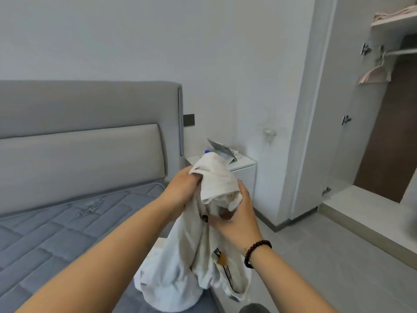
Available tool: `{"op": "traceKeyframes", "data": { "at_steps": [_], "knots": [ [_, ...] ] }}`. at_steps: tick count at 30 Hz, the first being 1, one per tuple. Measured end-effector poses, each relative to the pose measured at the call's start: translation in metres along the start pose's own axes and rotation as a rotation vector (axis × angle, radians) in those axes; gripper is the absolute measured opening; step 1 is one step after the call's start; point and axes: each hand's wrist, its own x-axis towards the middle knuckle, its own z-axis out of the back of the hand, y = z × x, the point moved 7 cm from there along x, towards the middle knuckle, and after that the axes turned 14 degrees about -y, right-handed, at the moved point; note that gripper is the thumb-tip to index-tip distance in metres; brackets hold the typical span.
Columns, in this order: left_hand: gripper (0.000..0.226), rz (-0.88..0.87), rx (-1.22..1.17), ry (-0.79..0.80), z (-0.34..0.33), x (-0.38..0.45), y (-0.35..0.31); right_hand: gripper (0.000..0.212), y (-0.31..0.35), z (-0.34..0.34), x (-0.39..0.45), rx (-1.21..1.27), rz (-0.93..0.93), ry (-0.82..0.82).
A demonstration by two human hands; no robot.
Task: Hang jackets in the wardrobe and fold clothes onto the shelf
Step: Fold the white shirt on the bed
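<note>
Both hands grip one white jacket over the bed edge, left hand and right hand squeeze its top, one label too blurry to read, one hanger on the wardrobe rail.

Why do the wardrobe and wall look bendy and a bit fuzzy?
In the head view, the wide-angle lens bows straight edges, so the wardrobe leans near the frame's side; the hanger there looks smeared and soft, while the white garment in both hands is sharper; light is even, without harsh glare.
</note>
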Motion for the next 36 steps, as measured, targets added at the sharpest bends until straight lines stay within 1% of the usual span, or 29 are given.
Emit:
{"op": "traceKeyframes", "data": {
  "at_steps": [1, 2, 3, 4, 5, 6, 8, 11, 13, 15, 16, 17, 18, 19, 21, 22, 23, 24, 25, 26, 27, 28, 29, 30, 31, 33, 34, 35, 36],
  "knots": [
    [0.025, -0.001, -0.030, 0.013, -0.006, -0.004, -0.010, 0.072, 0.003, 0.010, 0.004, -0.031, 0.026, -0.011],
    [0.025, -0.001, -0.050, 0.020, -0.010, -0.007, -0.016, 0.047, 0.004, 0.019, 0.007, -0.100, 0.033, -0.002],
    [0.025, 0.001, -0.067, 0.028, -0.015, -0.010, -0.022, 0.027, 0.004, 0.029, 0.008, -0.172, 0.026, 0.020],
    [0.026, 0.004, -0.077, 0.021, -0.015, -0.011, -0.023, 0.023, 0.002, 0.038, 0.011, -0.224, 0.018, 0.037],
    [0.027, 0.006, -0.078, 0.008, -0.015, -0.012, -0.023, 0.029, 0.000, 0.049, 0.014, -0.256, 0.014, 0.034],
    [0.031, 0.003, -0.066, -0.011, -0.014, -0.012, -0.022, 0.032, 0.001, 0.062, 0.018, -0.288, 0.022, 0.007],
    [0.034, 0.016, -0.043, -0.061, -0.010, -0.012, -0.018, 0.031, 0.012, 0.089, 0.029, -0.377, 0.085, -0.067],
    [0.019, 0.031, -0.059, -0.124, -0.001, -0.013, -0.017, 0.030, 0.026, 0.125, 0.044, -0.551, 0.170, -0.168],
    [0.018, -0.009, -0.090, -0.099, 0.000, -0.023, -0.026, 0.031, 0.032, 0.143, 0.052, -0.665, 0.194, -0.252],
    [0.017, -0.149, -0.107, 0.028, -0.009, -0.046, -0.044, 0.033, 0.034, 0.157, 0.060, -0.741, 0.146, -0.307],
    [0.018, -0.239, -0.100, 0.115, -0.016, -0.060, -0.053, 0.034, 0.036, 0.159, 0.063, -0.749, 0.110, -0.291],
    [0.022, -0.321, -0.090, 0.210, -0.024, -0.076, -0.062, 0.035, 0.038, 0.160, 0.068, -0.706, 0.063, -0.258],
    [0.025, -0.392, -0.075, 0.311, -0.033, -0.091, -0.068, 0.037, 0.040, 0.161, 0.072, -0.599, 0.005, -0.229],
    [0.024, -0.445, -0.045, 0.414, -0.042, -0.104, -0.072, 0.037, 0.042, 0.161, 0.075, -0.433, -0.058, -0.204],
    [0.015, -0.504, 0.074, 0.598, -0.061, -0.127, -0.072, 0.028, 0.050, 0.158, 0.075, -0.156, -0.134, -0.151],
    [0.015, -0.517, 0.137, 0.650, -0.067, -0.132, -0.070, 0.025, 0.057, 0.155, 0.073, -0.116, -0.132, -0.112],
    [0.017, -0.514, 0.170, 0.665, -0.070, -0.135, -0.070, 0.025, 0.064, 0.153, 0.072, -0.134, -0.095, -0.084],
    [0.019, -0.489, 0.172, 0.637, -0.069, -0.131, -0.070, 0.025, 0.072, 0.152, 0.072, -0.196, -0.016, -0.079],
    [0.024, -0.450, 0.143, 0.577, -0.064, -0.123, -0.071, 0.024, 0.080, 0.154, 0.073, -0.273, 0.064, -0.100],
    [0.031, -0.406, 0.096, 0.458, -0.055, -0.106, -0.068, 0.025, 0.087, 0.156, 0.074, -0.338, 0.117, -0.137],
    [0.038, -0.330, 0.042, 0.278, -0.041, -0.088, -0.066, 0.027, 0.091, 0.159, 0.077, -0.363, 0.142, -0.165],
    [0.039, -0.227, 0.002, 0.057, -0.021, -0.068, -0.060, 0.026, 0.092, 0.161, 0.078, -0.342, 0.130, -0.173],
    [0.031, -0.119, -0.036, -0.166, 0.001, -0.052, -0.052, 0.022, 0.091, 0.161, 0.079, -0.294, 0.088, -0.174],
    [0.022, -0.052, -0.001, -0.303, 0.018, -0.041, -0.046, 0.020, 0.088, 0.159, 0.078, -0.248, 0.043, -0.166],
    [0.019, -0.052, 0.099, -0.337, 0.029, -0.033, -0.044, 0.021, 0.086, 0.156, 0.077, -0.218, 0.008, -0.160],
    [0.031, -0.165, 0.278, -0.181, 0.026, -0.029, -0.045, 0.029, 0.081, 0.145, 0.074, -0.246, 0.019, -0.145],
    [0.029, -0.202, 0.319, -0.115, 0.023, -0.033, -0.046, 0.032, 0.080, 0.137, 0.071, -0.279, 0.046, -0.140],
    [0.022, -0.248, 0.329, -0.092, 0.021, -0.037, -0.048, 0.033, 0.079, 0.129, 0.068, -0.295, 0.078, -0.127],
    [0.035, -0.320, 0.324, -0.061, 0.017, -0.042, -0.051, 0.033, 0.079, 0.119, 0.065, -0.295, 0.109, -0.105]
  ]
}}
